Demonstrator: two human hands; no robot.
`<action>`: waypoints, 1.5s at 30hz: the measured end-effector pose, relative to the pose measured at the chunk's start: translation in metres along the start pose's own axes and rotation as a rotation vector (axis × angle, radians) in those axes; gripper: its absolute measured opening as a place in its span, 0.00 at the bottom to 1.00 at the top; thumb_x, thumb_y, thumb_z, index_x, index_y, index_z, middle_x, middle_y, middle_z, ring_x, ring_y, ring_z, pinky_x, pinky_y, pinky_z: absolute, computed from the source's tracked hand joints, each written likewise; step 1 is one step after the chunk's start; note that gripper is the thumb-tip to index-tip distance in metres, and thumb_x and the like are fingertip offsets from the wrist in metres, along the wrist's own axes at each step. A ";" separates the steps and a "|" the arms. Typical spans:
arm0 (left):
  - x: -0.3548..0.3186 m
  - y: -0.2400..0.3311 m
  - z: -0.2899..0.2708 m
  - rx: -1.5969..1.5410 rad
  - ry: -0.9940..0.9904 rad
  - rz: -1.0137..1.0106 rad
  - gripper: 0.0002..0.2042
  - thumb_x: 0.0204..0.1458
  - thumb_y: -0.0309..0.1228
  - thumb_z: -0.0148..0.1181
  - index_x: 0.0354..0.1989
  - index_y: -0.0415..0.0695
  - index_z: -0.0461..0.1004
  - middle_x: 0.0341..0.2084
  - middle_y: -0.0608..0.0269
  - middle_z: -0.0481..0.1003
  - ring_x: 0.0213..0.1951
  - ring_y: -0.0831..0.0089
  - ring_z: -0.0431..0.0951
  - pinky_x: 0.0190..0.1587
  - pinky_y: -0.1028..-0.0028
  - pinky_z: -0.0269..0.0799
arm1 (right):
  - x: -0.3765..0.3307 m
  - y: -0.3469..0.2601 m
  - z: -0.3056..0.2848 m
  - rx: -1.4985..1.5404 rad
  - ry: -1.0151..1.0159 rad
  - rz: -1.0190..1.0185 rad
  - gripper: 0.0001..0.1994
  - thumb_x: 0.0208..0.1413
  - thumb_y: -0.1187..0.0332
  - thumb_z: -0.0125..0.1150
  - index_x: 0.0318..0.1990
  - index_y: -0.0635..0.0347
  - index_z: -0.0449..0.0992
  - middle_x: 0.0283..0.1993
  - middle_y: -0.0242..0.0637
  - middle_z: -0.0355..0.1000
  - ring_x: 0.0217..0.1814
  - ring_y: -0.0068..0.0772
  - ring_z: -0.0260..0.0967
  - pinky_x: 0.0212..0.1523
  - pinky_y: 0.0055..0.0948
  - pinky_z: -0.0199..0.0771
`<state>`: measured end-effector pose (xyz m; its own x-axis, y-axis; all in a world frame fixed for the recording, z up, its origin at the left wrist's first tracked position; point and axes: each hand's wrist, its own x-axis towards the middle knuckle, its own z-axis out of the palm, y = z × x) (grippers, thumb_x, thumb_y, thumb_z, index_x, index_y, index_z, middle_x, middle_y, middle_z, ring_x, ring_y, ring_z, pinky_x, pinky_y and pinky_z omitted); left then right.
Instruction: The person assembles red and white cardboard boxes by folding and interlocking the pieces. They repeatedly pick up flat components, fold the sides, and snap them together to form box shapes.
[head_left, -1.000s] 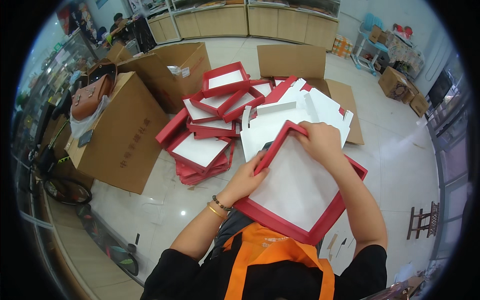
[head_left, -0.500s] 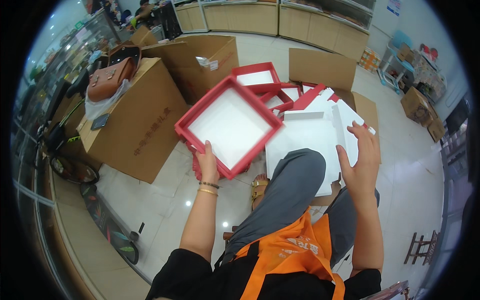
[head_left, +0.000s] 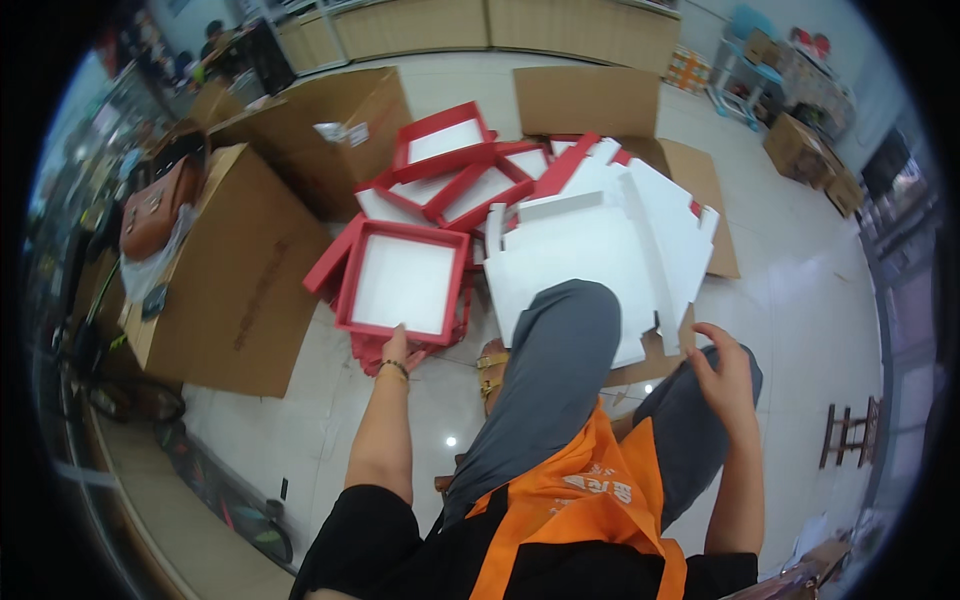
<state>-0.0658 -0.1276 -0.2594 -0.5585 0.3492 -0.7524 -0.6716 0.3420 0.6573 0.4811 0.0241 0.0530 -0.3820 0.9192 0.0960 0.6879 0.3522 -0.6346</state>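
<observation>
My left hand grips the near rim of a square red box tray with a white inside, thumb on top. That tray lies tilted over other red trays on the floor. On the right, my right hand holds nothing; thumb and fingers are apart and curved, close to a brown cardboard flap. Flat white box blanks with folded-up edges are stacked in front of my knee, left of that hand. Behind the held tray several more red trays are heaped at odd angles.
A large brown carton stands at left with a brown handbag on top. Another carton is behind it. An open carton's flap rises beyond the blanks. A small wooden stool is far right; smaller boxes stand by the wall.
My left hand has brought the red tray down and leftward onto the heap. My right hand has dropped lower, away from the white blanks. The whole view has shifted.
</observation>
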 end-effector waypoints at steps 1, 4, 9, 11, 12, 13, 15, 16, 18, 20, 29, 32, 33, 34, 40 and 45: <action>0.010 -0.005 -0.007 -0.006 0.003 0.047 0.25 0.68 0.54 0.56 0.61 0.48 0.74 0.49 0.57 0.82 0.49 0.62 0.83 0.42 0.61 0.84 | -0.001 -0.009 -0.003 0.044 -0.024 -0.003 0.18 0.64 0.69 0.68 0.59 0.63 0.81 0.55 0.50 0.83 0.59 0.52 0.79 0.61 0.37 0.76; 0.030 -0.010 -0.024 -0.025 -0.005 0.019 0.23 0.70 0.53 0.53 0.63 0.50 0.73 0.51 0.59 0.81 0.51 0.60 0.79 0.55 0.55 0.77 | -0.015 -0.069 -0.018 0.852 -0.348 -0.026 0.19 0.71 0.70 0.60 0.66 0.63 0.75 0.62 0.49 0.81 0.66 0.44 0.78 0.67 0.39 0.73; 0.013 -0.002 -0.001 -0.030 0.064 -0.079 0.19 0.66 0.55 0.58 0.51 0.52 0.76 0.46 0.64 0.78 0.42 0.66 0.78 0.38 0.71 0.81 | -0.066 -0.151 -0.043 1.899 -0.419 -0.220 0.21 0.69 0.66 0.59 0.67 0.63 0.68 0.63 0.69 0.75 0.70 0.64 0.73 0.73 0.57 0.67; 0.002 -0.014 -0.008 -0.103 0.104 -0.081 0.17 0.65 0.55 0.59 0.45 0.54 0.75 0.39 0.69 0.76 0.37 0.71 0.76 0.36 0.73 0.79 | -0.067 -0.148 -0.039 2.003 -0.514 -0.333 0.20 0.70 0.67 0.59 0.65 0.63 0.69 0.65 0.70 0.72 0.72 0.64 0.67 0.74 0.59 0.63; -0.004 -0.016 -0.007 -0.149 0.122 -0.079 0.16 0.64 0.55 0.60 0.42 0.55 0.75 0.36 0.71 0.75 0.34 0.73 0.75 0.35 0.74 0.77 | -0.068 -0.147 -0.038 2.058 -0.584 -0.395 0.20 0.70 0.68 0.58 0.66 0.63 0.68 0.68 0.71 0.68 0.75 0.64 0.62 0.76 0.61 0.57; -0.010 -0.019 -0.004 -0.159 0.090 -0.080 0.17 0.63 0.55 0.62 0.43 0.55 0.76 0.34 0.72 0.74 0.33 0.73 0.74 0.33 0.74 0.74 | -0.068 -0.141 -0.033 2.133 -0.693 -0.471 0.20 0.71 0.70 0.55 0.67 0.62 0.65 0.73 0.73 0.62 0.82 0.62 0.50 0.80 0.65 0.46; -0.034 -0.030 0.002 -0.149 0.035 -0.092 0.17 0.60 0.54 0.65 0.43 0.54 0.77 0.30 0.75 0.71 0.31 0.74 0.72 0.30 0.75 0.69 | -0.063 -0.137 -0.015 2.213 -0.688 -0.710 0.21 0.73 0.74 0.53 0.69 0.61 0.60 0.76 0.74 0.58 0.88 0.61 0.41 0.84 0.69 0.37; -0.042 -0.028 0.004 -0.124 -0.094 -0.041 0.15 0.63 0.52 0.63 0.45 0.55 0.78 0.34 0.76 0.73 0.35 0.74 0.72 0.36 0.73 0.69 | -0.055 -0.141 0.006 2.204 -0.579 -0.877 0.21 0.73 0.75 0.52 0.69 0.62 0.59 0.73 0.73 0.62 0.86 0.63 0.45 0.83 0.69 0.40; -0.080 -0.022 0.002 -0.107 -0.117 0.031 0.14 0.66 0.50 0.60 0.48 0.54 0.78 0.38 0.74 0.75 0.38 0.74 0.73 0.41 0.72 0.70 | -0.035 -0.130 -0.017 2.003 -0.594 -0.677 0.19 0.70 0.72 0.55 0.66 0.62 0.67 0.66 0.64 0.71 0.77 0.59 0.60 0.77 0.63 0.54; -0.124 -0.003 0.024 -0.093 -0.276 0.219 0.18 0.71 0.48 0.55 0.58 0.49 0.77 0.48 0.67 0.78 0.52 0.69 0.76 0.57 0.67 0.71 | -0.010 -0.121 -0.032 1.778 -0.548 -0.506 0.18 0.68 0.69 0.59 0.63 0.64 0.74 0.62 0.62 0.76 0.69 0.59 0.72 0.71 0.57 0.68; -0.256 0.066 0.107 1.133 0.303 1.345 0.27 0.67 0.37 0.62 0.69 0.33 0.68 0.66 0.40 0.68 0.67 0.44 0.68 0.71 0.51 0.61 | 0.178 0.237 0.163 -0.167 0.006 0.323 0.20 0.61 0.55 0.72 0.52 0.61 0.85 0.55 0.60 0.77 0.60 0.60 0.76 0.63 0.45 0.76; -0.259 0.070 0.101 1.180 0.320 1.282 0.25 0.63 0.32 0.64 0.66 0.35 0.69 0.64 0.43 0.70 0.66 0.44 0.69 0.71 0.50 0.61 | 0.206 0.293 0.184 -0.170 0.055 0.543 0.30 0.60 0.53 0.74 0.63 0.64 0.78 0.61 0.63 0.72 0.61 0.60 0.75 0.65 0.47 0.76; -0.258 0.076 0.099 1.159 0.301 1.264 0.25 0.62 0.32 0.64 0.66 0.35 0.70 0.64 0.44 0.71 0.66 0.44 0.69 0.71 0.50 0.61 | 0.216 0.309 0.189 -0.148 0.091 0.586 0.33 0.60 0.52 0.74 0.66 0.65 0.75 0.63 0.64 0.70 0.62 0.59 0.75 0.65 0.47 0.77; -0.258 0.080 0.099 1.126 0.275 1.254 0.24 0.62 0.31 0.63 0.64 0.36 0.70 0.62 0.45 0.72 0.65 0.44 0.69 0.71 0.51 0.61 | 0.226 0.325 0.190 -0.174 0.020 0.637 0.41 0.59 0.51 0.75 0.72 0.68 0.67 0.71 0.62 0.65 0.65 0.58 0.74 0.65 0.49 0.77; -0.251 0.096 0.118 1.161 0.244 1.188 0.21 0.65 0.30 0.60 0.64 0.36 0.71 0.62 0.49 0.73 0.65 0.49 0.70 0.70 0.55 0.61 | 0.253 0.386 0.222 0.118 -0.188 0.720 0.35 0.55 0.50 0.78 0.61 0.71 0.79 0.56 0.54 0.81 0.64 0.55 0.78 0.65 0.45 0.77; -0.253 0.094 0.130 1.183 0.258 1.197 0.20 0.63 0.30 0.61 0.63 0.37 0.72 0.61 0.48 0.73 0.64 0.48 0.70 0.69 0.54 0.62 | 0.260 0.319 0.202 -0.041 -0.029 0.449 0.24 0.53 0.55 0.81 0.46 0.69 0.82 0.47 0.52 0.83 0.49 0.51 0.82 0.51 0.43 0.80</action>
<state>0.0761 -0.0705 -0.0016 -0.5840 0.7750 0.2415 0.7873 0.4683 0.4012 0.4764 0.3398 -0.2794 -0.0570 0.9773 -0.2042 0.8133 -0.0732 -0.5773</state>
